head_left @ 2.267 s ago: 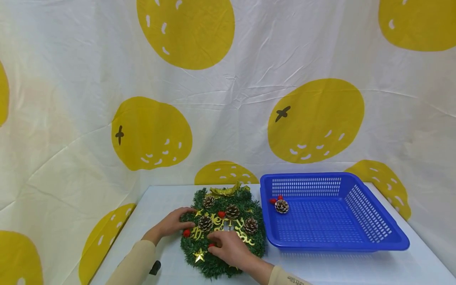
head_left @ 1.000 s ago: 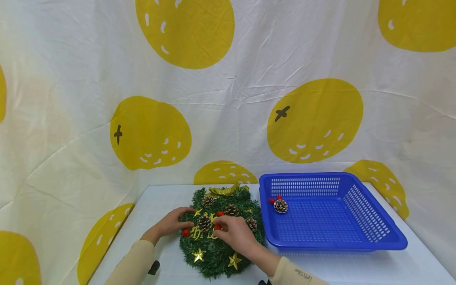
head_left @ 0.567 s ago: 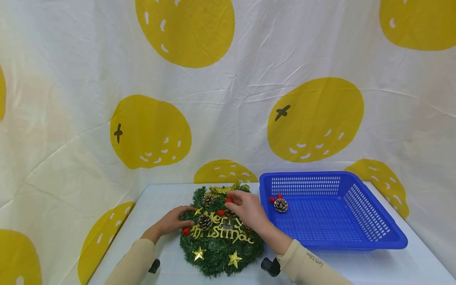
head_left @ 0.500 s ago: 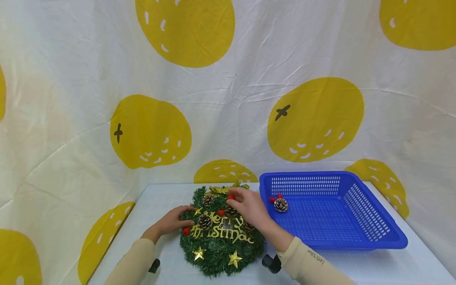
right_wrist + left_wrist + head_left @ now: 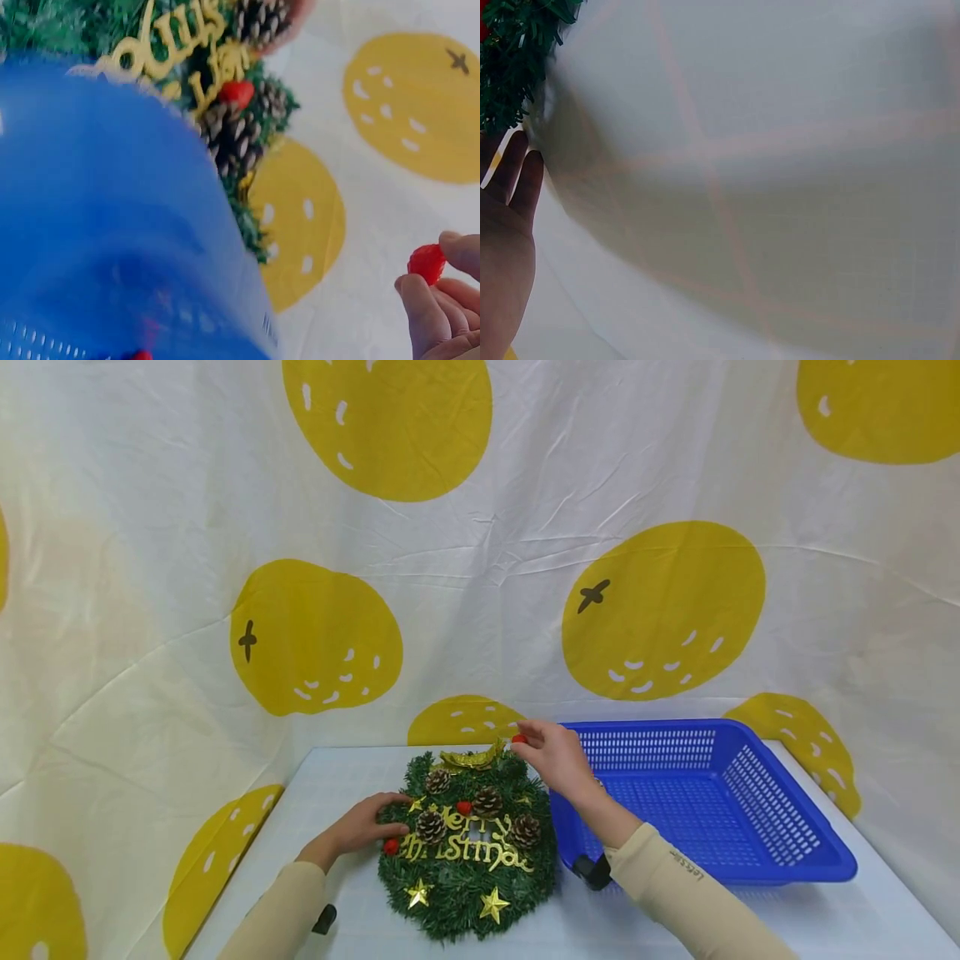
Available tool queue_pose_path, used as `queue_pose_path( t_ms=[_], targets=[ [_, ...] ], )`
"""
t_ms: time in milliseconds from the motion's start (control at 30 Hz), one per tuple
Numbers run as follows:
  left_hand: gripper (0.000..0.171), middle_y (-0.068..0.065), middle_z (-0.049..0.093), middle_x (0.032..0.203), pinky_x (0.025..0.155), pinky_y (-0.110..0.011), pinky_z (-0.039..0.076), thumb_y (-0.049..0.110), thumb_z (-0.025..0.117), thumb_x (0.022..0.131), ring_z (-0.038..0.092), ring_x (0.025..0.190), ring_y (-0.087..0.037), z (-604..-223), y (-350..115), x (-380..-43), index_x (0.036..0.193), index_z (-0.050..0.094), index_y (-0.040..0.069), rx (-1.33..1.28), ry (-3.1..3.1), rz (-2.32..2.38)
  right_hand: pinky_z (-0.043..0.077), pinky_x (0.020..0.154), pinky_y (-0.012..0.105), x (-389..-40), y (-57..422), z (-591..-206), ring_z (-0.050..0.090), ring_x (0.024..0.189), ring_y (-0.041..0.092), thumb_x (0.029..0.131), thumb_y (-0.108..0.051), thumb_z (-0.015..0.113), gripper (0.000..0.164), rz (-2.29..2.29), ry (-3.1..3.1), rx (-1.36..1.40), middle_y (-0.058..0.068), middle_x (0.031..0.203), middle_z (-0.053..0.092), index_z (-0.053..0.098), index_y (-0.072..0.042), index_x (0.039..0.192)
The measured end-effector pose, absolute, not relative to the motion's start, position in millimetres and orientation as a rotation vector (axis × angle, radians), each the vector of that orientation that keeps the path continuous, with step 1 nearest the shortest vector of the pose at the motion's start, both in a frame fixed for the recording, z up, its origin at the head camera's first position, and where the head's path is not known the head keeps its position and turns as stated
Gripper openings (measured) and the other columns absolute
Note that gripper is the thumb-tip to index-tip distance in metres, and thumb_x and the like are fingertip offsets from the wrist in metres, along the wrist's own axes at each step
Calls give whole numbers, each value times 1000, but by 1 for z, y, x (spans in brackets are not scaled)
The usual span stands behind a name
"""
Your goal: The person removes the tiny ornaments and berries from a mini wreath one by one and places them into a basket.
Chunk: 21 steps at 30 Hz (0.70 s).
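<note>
A green Christmas wreath point(image 5: 453, 914) lies on the white table, with gold "Merry Christmas" lettering point(image 5: 480, 852), pine cones point(image 5: 487, 802), gold stars point(image 5: 494, 906) and a gold bow point(image 5: 468, 760) on it. My left hand point(image 5: 367, 827) rests at its left edge with fingers extended; in the left wrist view the hand point(image 5: 506, 247) shows beside the greenery. Between thumb and fingertips my right hand point(image 5: 557, 760) pinches a small red berry ornament point(image 5: 427, 264), held above the wreath's upper right, next to the basket's back left corner.
Right of the wreath stands a blue plastic basket point(image 5: 780, 875), its left part hidden behind my right arm. A bit of red point(image 5: 142, 355) shows inside it in the right wrist view. A white curtain point(image 5: 495, 635) with yellow fruit prints hangs behind the table.
My right hand has lifted the red berry from the wreath's lower middle and carried it up and right toward the basket's back left corner. The left hand has stayed in place.
</note>
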State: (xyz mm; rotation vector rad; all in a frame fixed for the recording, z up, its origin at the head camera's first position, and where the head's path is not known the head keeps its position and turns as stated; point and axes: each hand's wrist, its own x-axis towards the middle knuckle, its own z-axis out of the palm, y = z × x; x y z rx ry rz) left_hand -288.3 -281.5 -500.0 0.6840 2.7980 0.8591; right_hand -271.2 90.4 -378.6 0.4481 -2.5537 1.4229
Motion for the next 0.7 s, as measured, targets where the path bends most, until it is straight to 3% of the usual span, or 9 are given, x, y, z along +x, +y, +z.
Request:
queue_pose_path(
  t_ms=[700],
  targets=[
    [56,-17,52,139,104,-62,35,43,68,91,44,130,-42,-495,-280,-286,136,56,10,671,2795,856,48,95,52,-301,166,-389,58,116,39,97,-15,62,42,1198,-2777,289,24,125,62,56,7,132]
  ],
)
